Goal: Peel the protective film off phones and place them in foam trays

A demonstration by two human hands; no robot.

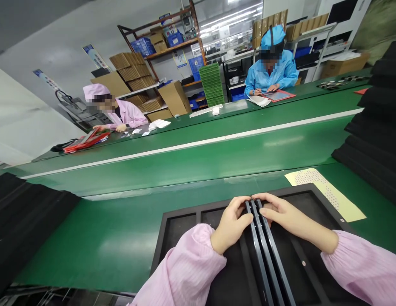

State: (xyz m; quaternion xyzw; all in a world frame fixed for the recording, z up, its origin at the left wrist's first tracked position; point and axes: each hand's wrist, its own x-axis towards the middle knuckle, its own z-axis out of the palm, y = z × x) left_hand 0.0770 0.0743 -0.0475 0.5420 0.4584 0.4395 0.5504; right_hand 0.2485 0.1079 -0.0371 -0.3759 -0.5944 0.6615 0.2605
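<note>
Two thin dark flat panels (264, 250) stand on edge, side by side, in the middle of a black compartmented tray (172, 229) in front of me. My left hand (231, 225) curls round their far end from the left. My right hand (280, 212) presses on the same end from the right, fingers bent over the top edges. Both wrists wear pink sleeves.
A yellow perforated sheet (328, 193) lies right of the tray. Stacks of black trays rise at the right (376, 127) and left (22, 221). A green conveyor belt (200, 157) runs across. Beyond it sit a person in pink (121, 112) and a person in blue (271, 70).
</note>
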